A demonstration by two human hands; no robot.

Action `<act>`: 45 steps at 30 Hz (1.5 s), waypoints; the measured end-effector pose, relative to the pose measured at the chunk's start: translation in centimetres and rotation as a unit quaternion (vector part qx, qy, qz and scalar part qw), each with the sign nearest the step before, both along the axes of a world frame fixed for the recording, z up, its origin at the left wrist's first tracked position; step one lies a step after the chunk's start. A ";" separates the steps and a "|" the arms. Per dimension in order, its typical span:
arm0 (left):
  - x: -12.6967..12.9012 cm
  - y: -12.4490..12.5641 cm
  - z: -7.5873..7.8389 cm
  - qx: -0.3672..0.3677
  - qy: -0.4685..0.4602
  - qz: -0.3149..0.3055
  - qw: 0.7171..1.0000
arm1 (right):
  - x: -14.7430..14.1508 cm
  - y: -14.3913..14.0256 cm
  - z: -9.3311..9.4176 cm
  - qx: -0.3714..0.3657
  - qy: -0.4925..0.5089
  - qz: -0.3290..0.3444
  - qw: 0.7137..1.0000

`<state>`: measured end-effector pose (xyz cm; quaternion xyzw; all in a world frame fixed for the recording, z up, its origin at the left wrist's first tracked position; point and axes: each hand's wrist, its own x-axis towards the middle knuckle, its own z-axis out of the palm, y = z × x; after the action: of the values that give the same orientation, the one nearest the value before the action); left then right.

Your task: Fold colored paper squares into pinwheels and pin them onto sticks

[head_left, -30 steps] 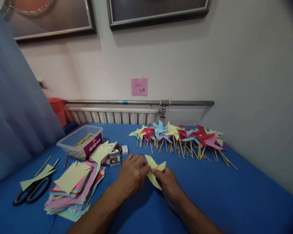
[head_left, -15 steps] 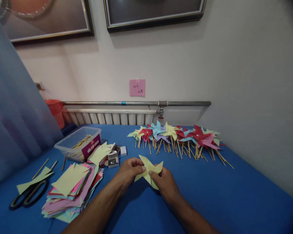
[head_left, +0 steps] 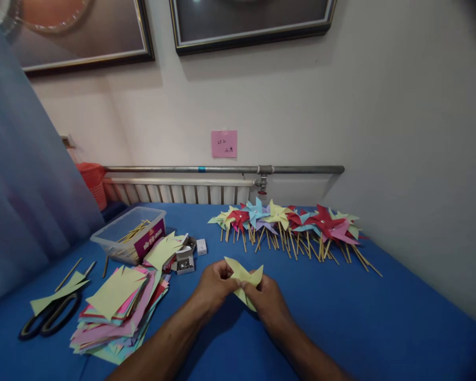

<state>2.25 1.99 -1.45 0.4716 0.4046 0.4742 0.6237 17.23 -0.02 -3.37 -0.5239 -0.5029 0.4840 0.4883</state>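
Note:
A pale yellow paper pinwheel (head_left: pixel 244 275), its points folded inward, is held up just above the blue table. My left hand (head_left: pixel 218 286) grips it from the left, thumb pressed near its centre. From the right, my right hand (head_left: pixel 265 297) pinches it too, the two thumb tips nearly meeting at the middle. Fingers behind the paper are hidden. Left of my hands lies a stack of cut coloured paper (head_left: pixel 115 307), with a small open box of metal pins (head_left: pixel 185 264) beyond it.
Finished pinwheels on sticks (head_left: pixel 285 222) lie in a row at the back right. A clear plastic tub (head_left: pixel 129 233) holds wooden sticks. Black-handled scissors (head_left: pixel 59 312) lie at the left under a yellow paper scrap. A blue curtain (head_left: pixel 31 169) hangs at the left; a radiator (head_left: pixel 178 191) stands behind the blue table.
My left thumb has moved right, in to the pinwheel's centre beside my right thumb. The paper's left point is now covered by my left hand.

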 end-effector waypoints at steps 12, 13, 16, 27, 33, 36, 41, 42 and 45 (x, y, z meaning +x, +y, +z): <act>0.3 -0.1 0.1 0.014 -0.011 0.018 1.000 | -0.4 0.8 -1.3 0.014 0.045 -0.027 0.999; 0.3 0.0 0.1 0.013 -0.007 0.018 1.000 | -0.3 0.7 -1.1 0.014 0.046 -0.021 0.999; 0.1 0.0 0.1 0.013 0.006 0.021 1.000 | -0.1 0.5 -0.8 0.004 0.035 0.001 0.999; 0.1 -0.2 0.3 0.014 0.010 0.017 1.000 | -0.3 0.5 -1.0 -0.024 0.089 0.034 0.995; -0.1 -0.9 1.5 -0.026 -0.018 -0.003 1.000 | -0.3 -0.1 -0.3 -0.016 0.090 0.027 0.995; -0.3 -1.1 2.1 -0.031 -0.023 0.019 0.999 | -0.2 -0.1 -0.3 -0.016 0.087 0.020 0.996; -0.7 -0.9 2.2 -0.021 -0.014 0.039 0.999 | -0.3 0.0 -0.3 -0.019 0.093 0.032 0.995; -0.7 -0.9 2.2 -0.020 -0.015 0.036 0.999 | -0.3 0.0 -0.3 -0.018 0.098 0.035 0.994; -0.7 -0.9 2.1 -0.025 -0.013 0.019 0.999 | -0.4 0.0 -0.1 -0.025 0.118 0.041 0.992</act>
<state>1.55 1.11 0.67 0.4416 0.4174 0.4818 0.6314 16.81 -0.05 -3.48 -0.4545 -0.4507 0.5739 0.5108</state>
